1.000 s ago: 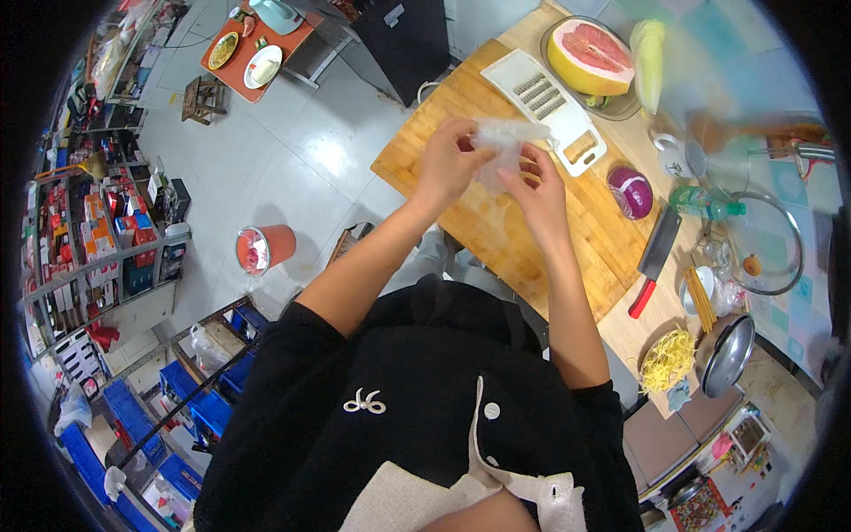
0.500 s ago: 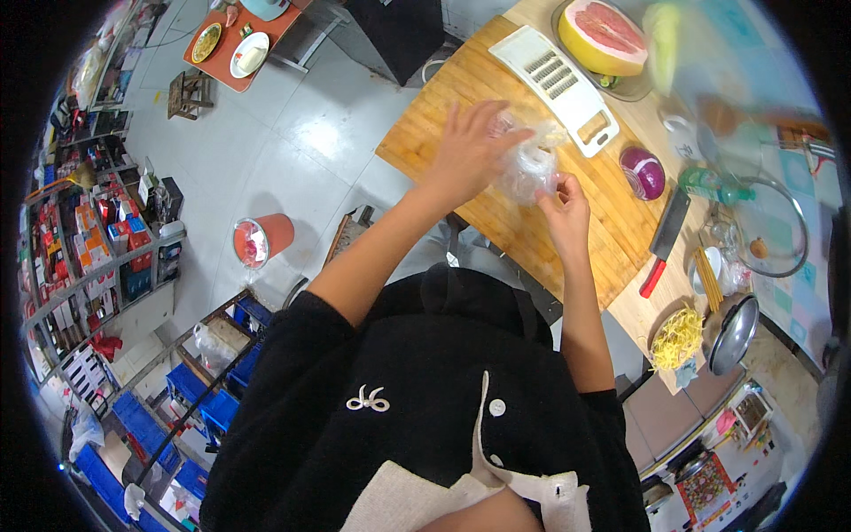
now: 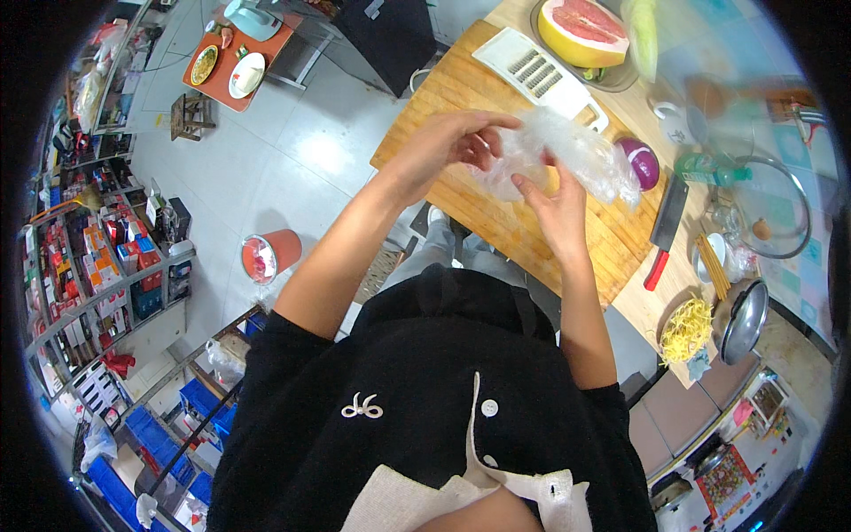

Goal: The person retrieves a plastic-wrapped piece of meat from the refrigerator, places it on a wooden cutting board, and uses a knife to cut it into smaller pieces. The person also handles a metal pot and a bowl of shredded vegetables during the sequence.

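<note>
Both hands have drawn closer together since the earlier frame, bunching the clear plastic bag [image 3: 567,155] between them above the wooden cutting board [image 3: 532,222]; left hand [image 3: 448,146] pinches the bag's left edge with curled fingers; right hand [image 3: 558,208] grips it from the near side, fingers closed into the film; right of the bag lie a purple onion [image 3: 640,162] and a red-handled cleaver [image 3: 665,229]; a white grater [image 3: 536,73] sits farther off.
</note>
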Available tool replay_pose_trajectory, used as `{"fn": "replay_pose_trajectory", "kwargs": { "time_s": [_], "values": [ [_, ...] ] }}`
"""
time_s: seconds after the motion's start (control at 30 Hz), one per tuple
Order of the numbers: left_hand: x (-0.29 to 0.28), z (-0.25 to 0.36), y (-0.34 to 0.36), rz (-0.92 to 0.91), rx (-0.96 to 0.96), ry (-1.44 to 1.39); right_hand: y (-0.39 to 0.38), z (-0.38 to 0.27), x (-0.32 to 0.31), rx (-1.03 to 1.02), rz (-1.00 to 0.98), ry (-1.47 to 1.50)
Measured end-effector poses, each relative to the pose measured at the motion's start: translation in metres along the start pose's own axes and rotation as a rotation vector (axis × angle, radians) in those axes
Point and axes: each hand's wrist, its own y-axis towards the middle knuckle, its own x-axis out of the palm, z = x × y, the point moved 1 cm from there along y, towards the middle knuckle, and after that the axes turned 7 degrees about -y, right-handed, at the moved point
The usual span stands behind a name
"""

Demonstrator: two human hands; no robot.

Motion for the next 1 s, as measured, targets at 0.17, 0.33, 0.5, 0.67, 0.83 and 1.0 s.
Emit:
{"fn": "replay_pose_trajectory", "kwargs": {
  "time_s": [0.17, 0.33, 0.5, 0.67, 0.83, 1.0],
  "values": [
    [-0.016, -0.039, 0.017, 0.371, 0.474, 1.121, 0.010, 0.004, 0.008, 0.054, -0.108, -0.072],
    [-0.017, -0.050, 0.025, 0.385, 0.285, 0.855, 0.014, 0.016, 0.002, 0.087, -0.007, 0.019],
    [-0.015, -0.032, -0.001, 0.359, 0.382, 0.858, 0.010, 0.041, -0.013, 0.132, -0.070, 0.127],
    [-0.005, -0.037, -0.016, 0.313, 0.309, 0.457, 0.037, 0.087, -0.023, 0.427, -0.107, 0.252],
    [0.008, -0.011, 0.002, 0.325, 0.403, 0.042, 0.076, 0.121, 0.008, 0.086, -0.097, -0.797],
    [0.025, 0.007, 0.000, 0.252, 0.256, 0.279, 0.078, 0.109, 0.005, -0.037, 0.107, -0.683]
  ]
}}
